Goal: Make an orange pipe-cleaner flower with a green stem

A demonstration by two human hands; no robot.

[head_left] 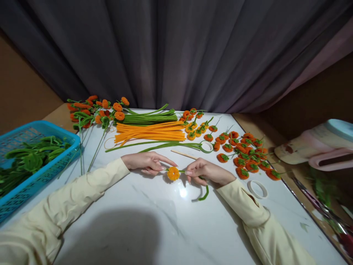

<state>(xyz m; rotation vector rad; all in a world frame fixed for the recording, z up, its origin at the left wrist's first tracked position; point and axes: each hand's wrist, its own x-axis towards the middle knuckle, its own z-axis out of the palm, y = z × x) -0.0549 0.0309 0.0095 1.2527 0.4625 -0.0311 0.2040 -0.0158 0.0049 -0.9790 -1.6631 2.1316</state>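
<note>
A small yellow-orange fuzzy flower is held between my two hands, just above the white tabletop. A green pipe cleaner runs from the flower through the closed fingers of my right hand, its bent tail hanging below them. On the flower's other side, my left hand pinches a short green end, its index finger stretched out above the flower. Behind the hands lie a bundle of orange pipe cleaners, a bundle of green pipe cleaners and a thin wooden stick.
A blue basket of green leaf pieces stands at left. Several orange flower heads spread to the right, near a white tape ring. Stemmed orange flowers lie back left. A large cup and scissors are beyond the right edge.
</note>
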